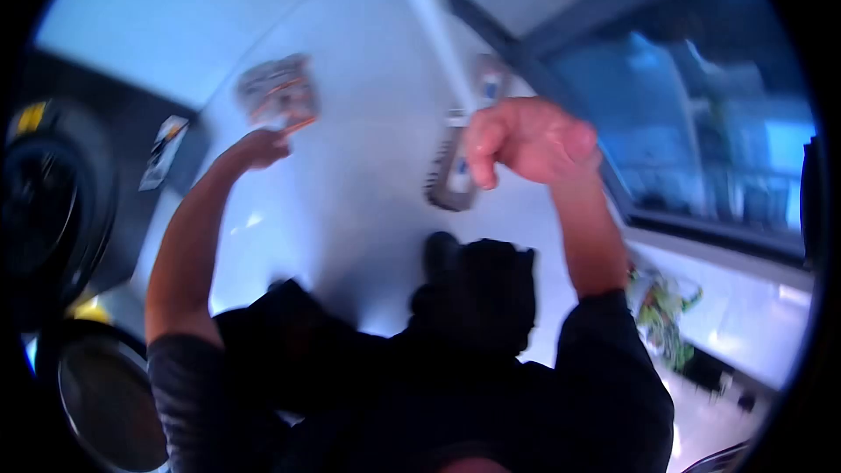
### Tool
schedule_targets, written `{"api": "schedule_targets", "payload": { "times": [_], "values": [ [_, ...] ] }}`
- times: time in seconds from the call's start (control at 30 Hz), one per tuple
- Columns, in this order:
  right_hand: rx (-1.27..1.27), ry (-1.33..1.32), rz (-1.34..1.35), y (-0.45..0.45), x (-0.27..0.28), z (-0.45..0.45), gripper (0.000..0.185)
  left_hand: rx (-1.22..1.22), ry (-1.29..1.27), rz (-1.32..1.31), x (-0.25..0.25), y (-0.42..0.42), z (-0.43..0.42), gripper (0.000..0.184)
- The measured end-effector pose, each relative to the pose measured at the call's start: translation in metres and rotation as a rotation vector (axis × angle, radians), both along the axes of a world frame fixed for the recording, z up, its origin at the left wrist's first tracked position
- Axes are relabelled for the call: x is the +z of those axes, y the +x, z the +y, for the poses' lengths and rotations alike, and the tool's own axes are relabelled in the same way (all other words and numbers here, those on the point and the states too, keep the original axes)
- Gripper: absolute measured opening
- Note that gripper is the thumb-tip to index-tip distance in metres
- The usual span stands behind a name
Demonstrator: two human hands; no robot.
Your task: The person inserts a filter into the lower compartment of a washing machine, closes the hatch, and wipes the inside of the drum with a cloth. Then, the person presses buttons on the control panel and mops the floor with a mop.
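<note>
Fingers, head view: those of the left hand (263, 149) point at the near edge of a crumpled grey-brown pouch-like piece with an orange stripe (279, 92), at or just touching it; blur prevents telling whether they grip it. Right hand (534, 140): fingers loosely bent, overlapping the lower end of a straight white pole (429, 13); cannot tell whether they close on it.

Pouch-like piece lies in the upper left of the view, mottled, irregular in outline; material uncertain (cloth or film). Beside the right hand, a long grey flat head with dark toothed edging and a whitish insert (445, 180); its middle is covered by that hand.

Floor (359, 140) pale, smooth, glossy. At left, a dark round machine door (53, 201); at right, a dark-framed glass pane (674, 123) with reflections; below it, green leafy foliage (666, 320). Pole's top cut off.
</note>
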State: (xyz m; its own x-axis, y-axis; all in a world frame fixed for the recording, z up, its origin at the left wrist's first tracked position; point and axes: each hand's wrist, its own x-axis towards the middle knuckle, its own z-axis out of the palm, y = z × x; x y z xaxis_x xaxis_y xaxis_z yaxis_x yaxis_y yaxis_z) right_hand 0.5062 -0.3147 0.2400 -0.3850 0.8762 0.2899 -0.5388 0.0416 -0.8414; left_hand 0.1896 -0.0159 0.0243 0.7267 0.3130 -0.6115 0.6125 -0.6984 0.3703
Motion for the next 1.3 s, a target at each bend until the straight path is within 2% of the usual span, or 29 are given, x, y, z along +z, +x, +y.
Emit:
{"api": "schedule_targets", "payload": {
  "times": [0.03, 0.07, 0.1, 0.17, 0.2, 0.27, 0.33, 0.37, 0.43, 0.47, 0.5, 0.53, 0.57, 0.63, 0.67, 0.7, 0.77, 0.8, 0.87, 0.9, 0.97, 1.0, 1.07, 1.3],
  "values": [
    [0.0, -0.103, -0.131, -0.009, 0.004, 0.008, 0.079, -0.066, -0.034, -0.066, -0.014, -0.007, 0.009, 0.036],
    [0.003, -0.201, -0.273, -0.021, 0.001, 0.024, 0.069, -0.005, -0.048, -0.054, -0.005, -0.024, 0.001, 0.035],
    [0.035, -0.19, -0.262, -0.039, -0.004, 0.043, 0.069, 0.036, -0.066, -0.059, 0.0, -0.037, -0.001, 0.033],
    [0.067, -0.302, -0.757, -0.068, -0.003, 0.073, 0.048, 0.079, -0.066, -0.086, -0.01, -0.073, -0.01, 0.031],
    [0.125, -0.302, -0.999, -0.077, -0.015, 0.094, 0.038, 0.19, -0.082, -0.149, -0.016, -0.089, -0.019, 0.028],
    [0.121, -0.226, -1.252, -0.087, -0.064, 0.13, 0.052, 0.308, -0.001, -0.204, -0.026, -0.111, -0.041, 0.022],
    [0.093, -0.098, -1.528, -0.096, -0.108, 0.167, 0.047, 0.467, 0.034, -0.393, -0.048, -0.127, -0.072, 0.016],
    [0.125, -0.078, -1.516, -0.099, -0.129, 0.184, 0.047, 0.512, 0.057, -0.485, -0.058, -0.133, -0.089, 0.013],
    [-0.108, -0.07, -1.703, -0.105, -0.166, 0.212, 0.052, 0.673, 0.027, -0.619, -0.066, -0.137, -0.119, 0.016],
    [-0.089, -0.058, -1.694, -0.112, -0.18, 0.227, 0.052, 0.804, 0.001, -0.625, -0.071, -0.137, -0.125, 0.017],
    [-0.198, -0.123, -1.759, -0.118, -0.191, 0.238, 0.054, 0.929, -0.026, -0.635, -0.073, -0.137, -0.127, 0.019],
    [-0.31, -0.191, -1.82, -0.123, -0.202, 0.248, 0.055, 1.208, -0.243, -0.646, -0.074, -0.137, -0.122, 0.028],
    [-0.301, -0.186, -1.817, -0.13, -0.209, 0.256, 0.055, 1.479, -0.469, -0.65, -0.073, -0.139, -0.111, 0.036],
    [-0.41, -0.244, -1.818, -0.146, -0.224, 0.265, 0.06, 1.907, -0.885, -1.017, -0.085, -0.15, -0.084, 0.053],
    [-0.397, -0.242, -1.814, -0.154, -0.234, 0.266, 0.06, 1.955, -0.975, -1.178, -0.072, -0.153, -0.07, 0.061],
    [-0.441, -0.221, -1.832, -0.161, -0.244, 0.267, 0.06, 2.042, -0.995, -1.298, -0.076, -0.158, -0.054, 0.062],
    [-0.484, -0.211, -1.842, -0.167, -0.252, 0.274, 0.06, 2.148, -1.087, -1.496, -0.081, -0.166, -0.026, 0.051],
    [-0.493, -0.221, -1.877, -0.169, -0.254, 0.275, 0.057, 2.157, -1.081, -1.485, -0.084, -0.17, -0.017, 0.051],
    [-0.488, -0.247, -1.91, -0.171, -0.257, 0.275, 0.054, 2.062, -1.139, -1.616, -0.088, -0.177, -0.008, 0.036],
    [-0.473, -0.248, -1.929, -0.17, -0.257, 0.279, 0.051, 2.071, -1.138, -1.603, -0.088, -0.177, -0.007, 0.036],
    [-0.451, -0.257, -1.947, -0.169, -0.261, 0.285, 0.048, 2.105, -1.174, -1.655, -0.085, -0.177, -0.008, 0.018],
    [-0.442, -0.282, -1.939, -0.169, -0.264, 0.287, 0.047, 2.117, -1.172, -1.643, -0.076, -0.175, -0.009, 0.018],
    [-0.423, -0.31, -1.93, -0.17, -0.27, 0.29, 0.046, 2.166, -1.045, -1.608, -0.061, -0.17, -0.013, 0.009],
    [-0.427, -0.316, -2.01, -0.168, -0.288, 0.303, 0.044, 2.057, -0.965, -1.627, -0.065, -0.176, -0.01, 0.009]
  ]
}}
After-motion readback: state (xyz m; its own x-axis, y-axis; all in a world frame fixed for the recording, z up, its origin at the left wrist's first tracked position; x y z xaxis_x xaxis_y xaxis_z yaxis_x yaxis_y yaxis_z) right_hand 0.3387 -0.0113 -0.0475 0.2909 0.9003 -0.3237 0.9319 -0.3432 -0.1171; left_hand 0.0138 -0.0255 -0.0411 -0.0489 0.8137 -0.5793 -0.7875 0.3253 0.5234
